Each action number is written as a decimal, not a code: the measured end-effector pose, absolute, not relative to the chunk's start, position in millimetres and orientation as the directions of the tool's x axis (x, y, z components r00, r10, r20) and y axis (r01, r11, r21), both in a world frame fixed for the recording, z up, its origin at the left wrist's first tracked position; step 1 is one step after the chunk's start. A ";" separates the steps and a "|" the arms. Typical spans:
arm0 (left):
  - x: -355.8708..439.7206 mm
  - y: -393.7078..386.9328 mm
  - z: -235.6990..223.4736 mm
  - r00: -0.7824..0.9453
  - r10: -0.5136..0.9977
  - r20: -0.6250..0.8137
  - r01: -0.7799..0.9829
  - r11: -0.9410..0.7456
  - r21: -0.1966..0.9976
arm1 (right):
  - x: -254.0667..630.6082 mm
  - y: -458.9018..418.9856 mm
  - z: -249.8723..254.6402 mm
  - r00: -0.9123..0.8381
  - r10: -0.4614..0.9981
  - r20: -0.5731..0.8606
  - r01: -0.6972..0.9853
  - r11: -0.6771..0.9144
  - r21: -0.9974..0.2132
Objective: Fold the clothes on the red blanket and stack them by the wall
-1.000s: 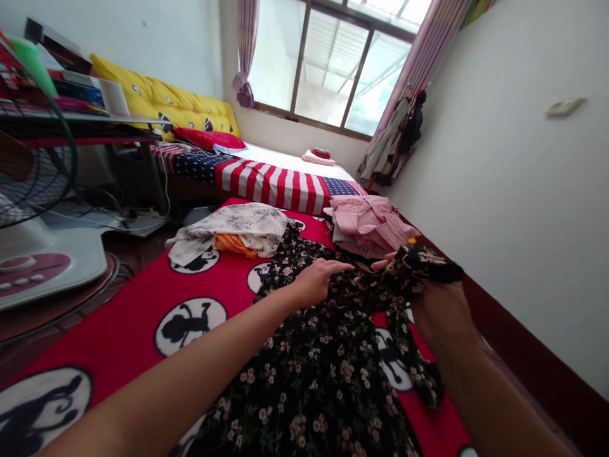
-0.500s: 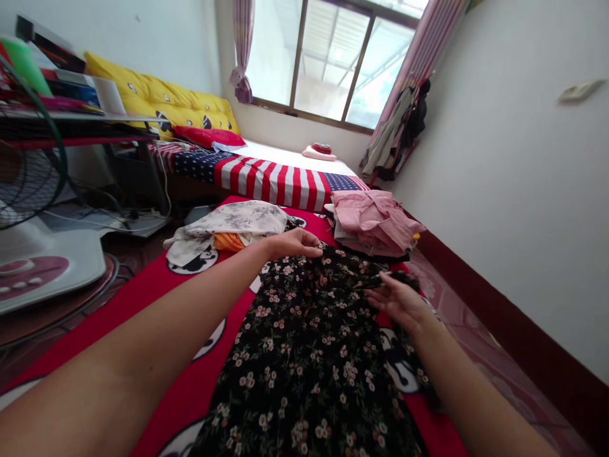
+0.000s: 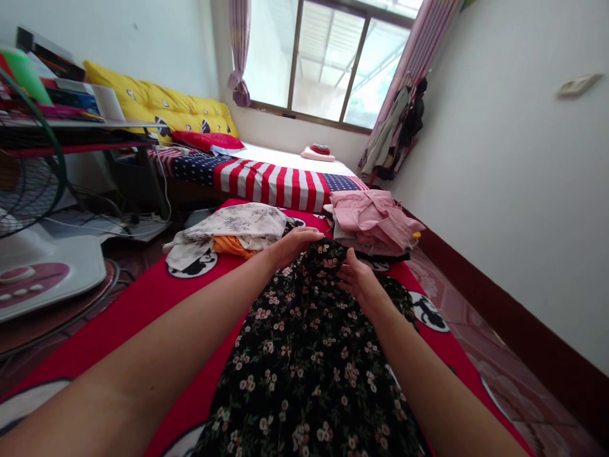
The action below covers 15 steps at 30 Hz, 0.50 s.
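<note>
Head view: a long black garment of thin-looking fabric with a pink-and-white floral print (image 3: 309, 355) lies lengthwise on a red cloth with white round monkey motifs (image 3: 200, 343), its near end running out of frame.

Left hand (image 3: 297, 246): at the garment's far edge, fingers nearly together, apparently pinching its upper left corner; the thumb's contact is hidden. Right hand (image 3: 362, 284): at the right side of the same upper portion, thumb and fingers parted, fingertips against the fabric. Whether it has a firm hold cannot be determined.

Handling assessment: the garment is judged light, limp and pliable, possibly a little slippery, with low risk of breakage but likely to crease or sag between holds. Recommended hold points: both corners of the far edge, pinched evenly and kept taut.

Adjacent: a stack of folded pink clothing (image 3: 373, 219) just beyond to the right; a crumpled white cloth with grey floral print (image 3: 238, 222) to the left.
</note>
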State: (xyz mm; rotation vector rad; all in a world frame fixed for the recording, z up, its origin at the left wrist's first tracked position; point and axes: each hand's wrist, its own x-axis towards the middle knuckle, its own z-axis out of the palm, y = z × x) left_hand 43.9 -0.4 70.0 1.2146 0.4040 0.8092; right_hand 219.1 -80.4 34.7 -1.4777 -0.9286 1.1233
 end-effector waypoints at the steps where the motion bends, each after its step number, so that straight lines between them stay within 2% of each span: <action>1: 44.7 -1.4 69.7 0.648 0.747 0.146 -0.356 0.129 0.926 | 217.8 -79.5 34.6 0.249 0.955 -0.159 0.024 -0.170 -0.985; 5: 48.8 -4.4 67.9 0.573 0.804 0.159 -0.464 0.158 0.872 | 213.9 -82.5 27.6 0.123 0.992 0.040 0.153 0.021 -0.988; 8: 52.5 -7.3 67.4 0.555 0.821 0.136 -0.530 0.223 0.818 | 216.0 -81.7 12.5 0.065 0.983 0.169 0.289 0.144 -0.947; 11: 53.2 -7.8 66.7 0.557 0.823 0.113 -0.593 0.299 0.748 | 224.3 -74.1 -7.1 0.134 0.967 0.217 0.460 0.133 -0.878; 15: 37.2 3.0 59.3 0.494 0.868 0.044 -0.609 0.310 0.730 | 236.7 -64.1 -25.3 0.196 0.957 0.215 0.527 0.083 -0.846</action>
